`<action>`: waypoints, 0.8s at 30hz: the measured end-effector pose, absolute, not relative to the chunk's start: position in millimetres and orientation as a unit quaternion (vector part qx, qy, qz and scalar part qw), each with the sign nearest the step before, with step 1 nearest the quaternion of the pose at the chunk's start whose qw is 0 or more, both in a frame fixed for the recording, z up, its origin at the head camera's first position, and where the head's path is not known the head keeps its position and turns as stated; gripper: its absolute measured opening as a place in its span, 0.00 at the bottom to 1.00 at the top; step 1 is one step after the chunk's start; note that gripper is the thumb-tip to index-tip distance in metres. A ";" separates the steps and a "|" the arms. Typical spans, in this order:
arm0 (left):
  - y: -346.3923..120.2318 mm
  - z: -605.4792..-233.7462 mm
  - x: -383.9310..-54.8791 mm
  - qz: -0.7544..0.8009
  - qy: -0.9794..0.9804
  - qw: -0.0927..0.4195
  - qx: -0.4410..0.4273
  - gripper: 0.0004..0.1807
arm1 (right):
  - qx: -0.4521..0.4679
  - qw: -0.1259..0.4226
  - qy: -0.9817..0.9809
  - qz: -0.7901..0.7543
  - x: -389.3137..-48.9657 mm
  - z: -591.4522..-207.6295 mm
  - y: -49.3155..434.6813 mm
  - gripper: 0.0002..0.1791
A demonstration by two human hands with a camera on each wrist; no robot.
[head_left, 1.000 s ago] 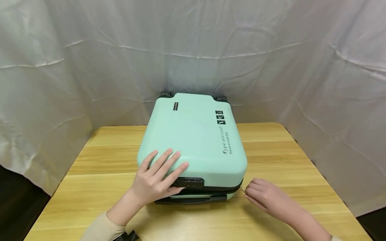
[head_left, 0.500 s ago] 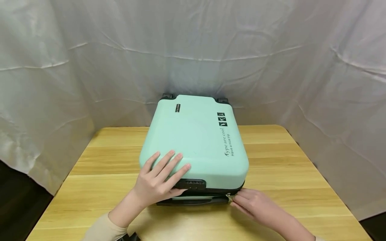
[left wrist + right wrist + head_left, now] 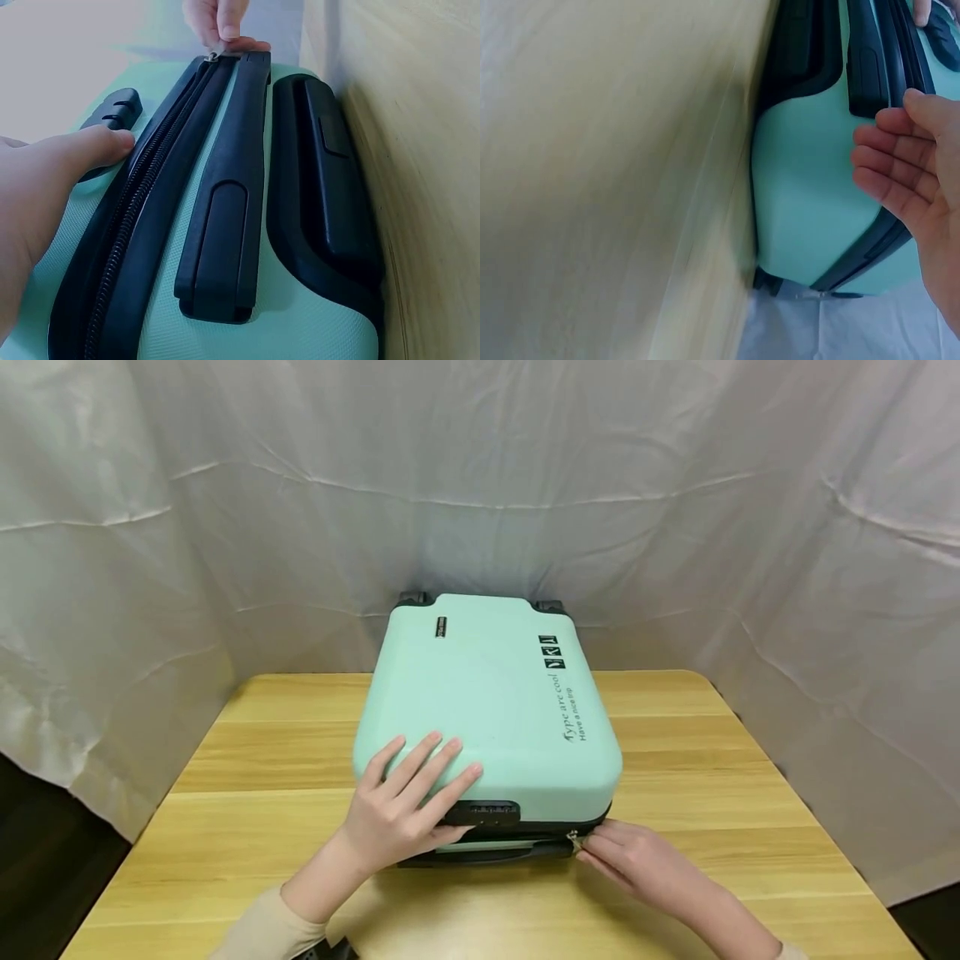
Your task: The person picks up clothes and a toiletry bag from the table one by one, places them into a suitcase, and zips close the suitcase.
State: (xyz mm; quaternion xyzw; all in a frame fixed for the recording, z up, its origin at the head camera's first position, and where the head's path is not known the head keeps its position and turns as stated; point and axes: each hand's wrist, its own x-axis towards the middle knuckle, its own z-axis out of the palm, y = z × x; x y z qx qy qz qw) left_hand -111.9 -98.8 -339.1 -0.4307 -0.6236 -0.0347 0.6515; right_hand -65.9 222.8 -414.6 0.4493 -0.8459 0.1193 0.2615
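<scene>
A mint-green hard-shell suitcase [image 3: 480, 693] lies flat, its wheels away from me and its carry handle [image 3: 232, 157] facing me. My left hand [image 3: 405, 814] rests on its near left corner, fingers spread over the lid, thumb beside the black combination lock [image 3: 487, 812]. At the near right, my right hand [image 3: 637, 864] pinches the metal zipper pull [image 3: 575, 841]. In the left wrist view the zipper's teeth [image 3: 124, 225] run along the front between black fabric bands, up to the pull. The right wrist view shows my right fingers [image 3: 889, 161] curled, hiding the pull.
The suitcase is on a wooden table [image 3: 712, 760]. Pale cloth curtains [image 3: 487, 485] hang behind and on both sides. A small black object [image 3: 330, 950] shows by my left sleeve at the bottom edge.
My right hand has moved left around the near right corner with the zipper pull, onto the front side. My left hand has kept its place on the lid.
</scene>
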 end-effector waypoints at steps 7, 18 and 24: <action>-99.7 -338.1 -110.9 -0.033 -0.628 0.648 -0.429 0.32 | 0.457 0.278 -0.837 0.113 -63.4 -413.0 211.5 0.04; -99.7 -339.6 -111.6 -0.033 -0.632 0.646 -0.426 0.33 | 0.457 0.292 -0.837 0.074 -61.3 -408.8 200.5 0.05; -99.4 -341.0 -111.8 -0.034 -0.631 0.647 -0.426 0.33 | 0.463 0.319 -0.826 0.034 -58.9 -405.3 188.6 0.09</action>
